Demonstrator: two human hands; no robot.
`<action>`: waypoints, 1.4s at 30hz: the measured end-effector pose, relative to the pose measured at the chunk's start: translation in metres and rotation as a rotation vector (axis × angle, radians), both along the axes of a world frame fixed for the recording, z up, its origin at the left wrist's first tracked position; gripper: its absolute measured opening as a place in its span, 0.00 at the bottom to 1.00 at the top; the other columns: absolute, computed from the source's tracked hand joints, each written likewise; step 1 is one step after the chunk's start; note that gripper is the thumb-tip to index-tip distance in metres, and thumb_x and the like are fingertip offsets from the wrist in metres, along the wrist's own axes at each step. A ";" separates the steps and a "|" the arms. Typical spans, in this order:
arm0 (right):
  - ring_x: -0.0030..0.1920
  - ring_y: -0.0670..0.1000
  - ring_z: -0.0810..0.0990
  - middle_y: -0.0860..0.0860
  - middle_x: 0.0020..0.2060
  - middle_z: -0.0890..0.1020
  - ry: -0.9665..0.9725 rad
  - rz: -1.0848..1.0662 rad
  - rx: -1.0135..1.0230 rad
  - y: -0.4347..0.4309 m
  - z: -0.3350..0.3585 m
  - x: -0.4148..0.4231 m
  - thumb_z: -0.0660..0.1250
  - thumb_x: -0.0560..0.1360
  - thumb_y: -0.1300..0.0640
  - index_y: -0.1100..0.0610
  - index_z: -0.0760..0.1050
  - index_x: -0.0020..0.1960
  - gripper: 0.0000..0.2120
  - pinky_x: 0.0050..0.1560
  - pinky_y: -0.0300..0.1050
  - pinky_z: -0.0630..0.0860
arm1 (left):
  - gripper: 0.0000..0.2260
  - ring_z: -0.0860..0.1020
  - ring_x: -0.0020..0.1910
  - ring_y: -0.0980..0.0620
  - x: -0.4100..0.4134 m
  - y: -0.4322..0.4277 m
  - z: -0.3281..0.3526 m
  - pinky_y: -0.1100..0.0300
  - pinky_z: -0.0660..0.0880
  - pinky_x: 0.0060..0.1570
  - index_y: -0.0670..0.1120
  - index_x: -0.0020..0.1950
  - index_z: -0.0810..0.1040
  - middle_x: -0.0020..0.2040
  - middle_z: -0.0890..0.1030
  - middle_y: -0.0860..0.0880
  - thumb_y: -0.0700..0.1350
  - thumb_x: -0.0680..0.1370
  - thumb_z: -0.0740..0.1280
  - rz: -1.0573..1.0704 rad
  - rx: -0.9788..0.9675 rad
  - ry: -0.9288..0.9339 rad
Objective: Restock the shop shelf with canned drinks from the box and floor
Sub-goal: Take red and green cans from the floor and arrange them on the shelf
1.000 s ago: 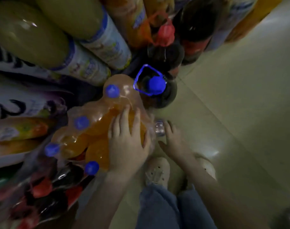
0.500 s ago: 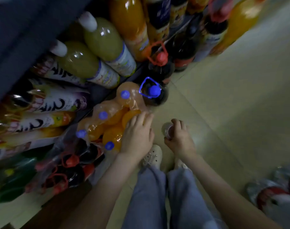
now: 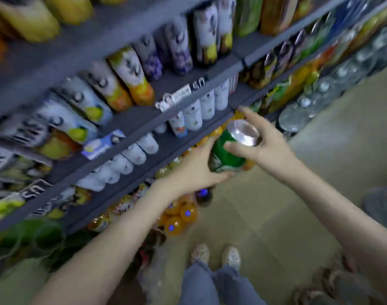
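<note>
A green drink can with a silver top is held in the air in front of the grey shop shelf. My right hand grips it round the silver rim, thumb on the near side and fingers over the top. My left hand cups the can's lower body from the left. The can tilts with its top toward the right. Rows of white cans and tall white-and-fruit bottles fill the shelves behind it.
A wrapped pack of orange bottles with blue caps stands on the floor below my hands, beside dark bottles. Clear bottles line the floor at the right. My shoes stand on beige tiles, and more packs lie at the lower right.
I have risen from a crouch; the view swung up from the floor to the shelves. My right hand lifted the can from the floor, and my left left the orange bottles to cup it.
</note>
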State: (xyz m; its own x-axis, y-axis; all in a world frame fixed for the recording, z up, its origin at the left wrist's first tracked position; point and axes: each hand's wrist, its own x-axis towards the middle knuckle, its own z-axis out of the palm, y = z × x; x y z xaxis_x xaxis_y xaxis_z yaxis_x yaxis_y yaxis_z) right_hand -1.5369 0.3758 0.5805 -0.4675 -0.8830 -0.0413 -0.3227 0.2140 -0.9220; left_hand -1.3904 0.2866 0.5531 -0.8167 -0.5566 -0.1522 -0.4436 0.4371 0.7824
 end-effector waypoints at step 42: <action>0.50 0.45 0.81 0.47 0.54 0.77 0.148 0.424 -0.938 -0.260 0.460 -0.001 0.75 0.66 0.52 0.48 0.65 0.64 0.30 0.46 0.39 0.79 | 0.33 0.75 0.62 0.43 0.058 -0.246 0.420 0.35 0.43 0.69 0.47 0.71 0.68 0.53 0.82 0.44 0.66 0.75 0.51 0.823 -1.560 -0.074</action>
State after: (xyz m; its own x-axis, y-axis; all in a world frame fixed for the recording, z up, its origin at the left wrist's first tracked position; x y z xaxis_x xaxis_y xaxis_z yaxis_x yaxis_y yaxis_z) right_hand -1.5377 0.1160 1.0401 -0.0557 -0.6239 0.7795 -0.3280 -0.7260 -0.6045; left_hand -1.3319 0.0406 0.9731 -0.2919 -0.4314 0.8536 -0.9251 0.3540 -0.1374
